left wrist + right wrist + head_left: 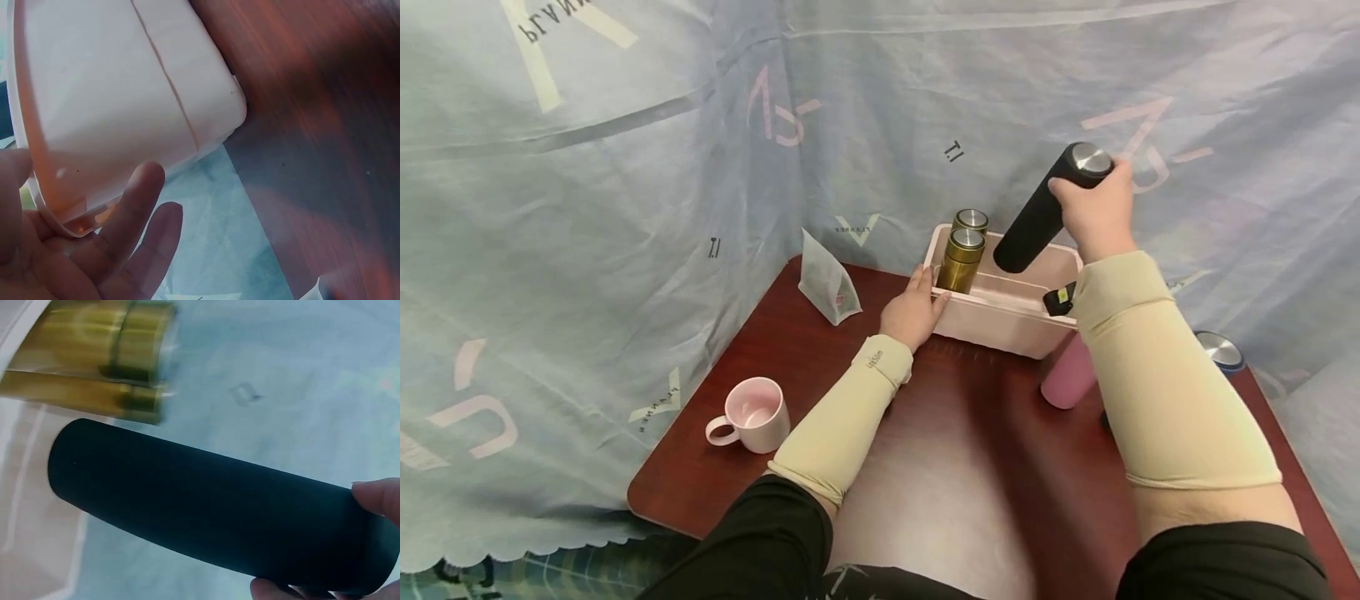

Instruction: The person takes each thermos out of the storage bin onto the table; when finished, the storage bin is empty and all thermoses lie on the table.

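Note:
My right hand (1099, 208) grips a black thermos flask (1037, 218) near its steel-topped end. The flask slants over a pale pink bin (1000, 321), its lower end overlapping the bin's interior in the head view. In the right wrist view, thumb and fingers lie on opposite sides of the black flask (206, 506). My left hand (913, 312) holds the bin's left front corner; the left wrist view shows the thumb over the rim and the other fingers along the outside wall. Two gold flasks (961, 265) with steel lids stand in the bin's left end.
A pink bottle (1070, 375) is at the bin's right front, partly behind my right forearm. Beyond that arm shows a blue-rimmed steel lid (1220, 350). A pink mug (757, 417) stands at the table's left, and a whitish pouch (827, 283) behind it. Curtains hang close behind the table.

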The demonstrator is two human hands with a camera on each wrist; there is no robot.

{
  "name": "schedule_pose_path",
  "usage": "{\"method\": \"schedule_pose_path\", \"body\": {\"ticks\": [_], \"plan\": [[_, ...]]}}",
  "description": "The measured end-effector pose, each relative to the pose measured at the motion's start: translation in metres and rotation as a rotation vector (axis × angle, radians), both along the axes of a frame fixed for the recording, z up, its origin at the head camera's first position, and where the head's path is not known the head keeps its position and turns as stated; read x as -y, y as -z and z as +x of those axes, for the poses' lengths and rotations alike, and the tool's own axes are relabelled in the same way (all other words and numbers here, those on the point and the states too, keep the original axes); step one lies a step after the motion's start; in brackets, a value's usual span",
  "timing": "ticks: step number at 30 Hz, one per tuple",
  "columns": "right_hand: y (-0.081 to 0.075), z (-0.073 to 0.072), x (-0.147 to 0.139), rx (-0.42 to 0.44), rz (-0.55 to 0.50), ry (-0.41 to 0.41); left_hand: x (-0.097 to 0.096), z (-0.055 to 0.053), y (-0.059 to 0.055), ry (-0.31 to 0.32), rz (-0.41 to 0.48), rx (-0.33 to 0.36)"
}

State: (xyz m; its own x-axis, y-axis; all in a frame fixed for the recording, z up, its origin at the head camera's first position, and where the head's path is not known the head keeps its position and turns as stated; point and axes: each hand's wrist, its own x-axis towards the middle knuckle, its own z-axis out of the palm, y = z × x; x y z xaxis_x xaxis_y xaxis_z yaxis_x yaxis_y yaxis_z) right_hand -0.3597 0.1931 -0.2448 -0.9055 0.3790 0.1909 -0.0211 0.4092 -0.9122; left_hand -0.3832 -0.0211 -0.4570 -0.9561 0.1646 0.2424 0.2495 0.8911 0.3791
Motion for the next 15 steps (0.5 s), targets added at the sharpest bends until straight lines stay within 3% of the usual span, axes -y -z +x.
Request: {"method": "schedule_pose_path", "body": {"ticks": [4,8,15], "plan": [[-0.017,0.028,0.0,-0.062,0.009,0.033,0.003,-0.007,0.002,-0.006,-0.001,-0.016],[-0.023,0.058,0.004,-0.145,-0.004,0.046,0.008,-0.01,0.004,-0.011,0.003,-0.021],[-0.011,0.11,0.013,-0.226,0.024,0.035,0.016,-0.012,0.002,-0.006,0.017,-0.03]]}}
